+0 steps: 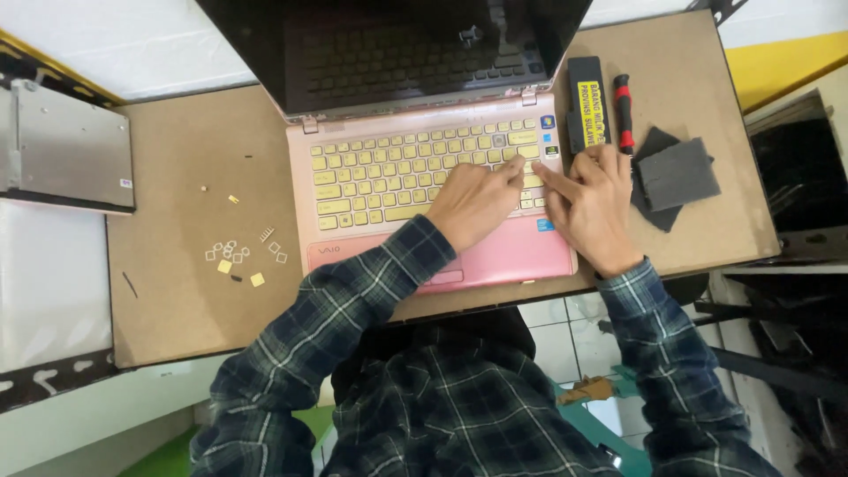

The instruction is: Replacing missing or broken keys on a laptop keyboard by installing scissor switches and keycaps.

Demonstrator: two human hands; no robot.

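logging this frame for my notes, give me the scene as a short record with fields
surface: brown board
main item: pink laptop, lid open, screen dark
left hand: on the keys, index finger at the right end of the keyboard
right hand: index finger on the same spot
loose parts: small key pieces on the board left of the laptop
right of laptop: black block, red screwdriver, grey cloth
far left: metal drive

Brown table (177, 291) — pink laptop (495, 256) (open), loose keycaps (238, 258).
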